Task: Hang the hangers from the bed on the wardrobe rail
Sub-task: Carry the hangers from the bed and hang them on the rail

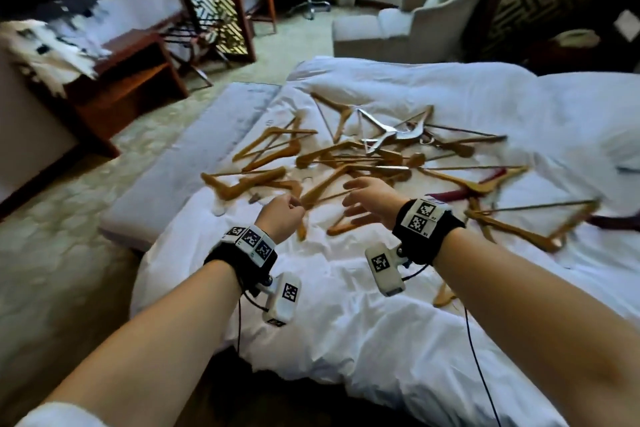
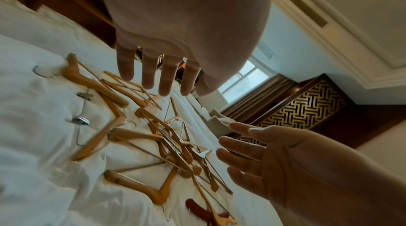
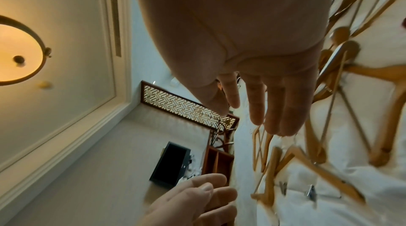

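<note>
Both hands hover over the wooden hangers (image 1: 332,163) scattered on the white bed (image 1: 398,315). The left hand (image 1: 282,215) grip is loosely curled and empty. The right hand (image 1: 372,196) grip is spread open, holding nothing.

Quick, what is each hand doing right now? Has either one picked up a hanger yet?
Left hand: open, fingers loosely curled, holding nothing, above the wooden hangers.
Right hand: open, fingers spread, holding nothing, reaching over the pile.

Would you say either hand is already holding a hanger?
No: the left hand and right hand both hover open above the hangers on the bed.
</note>
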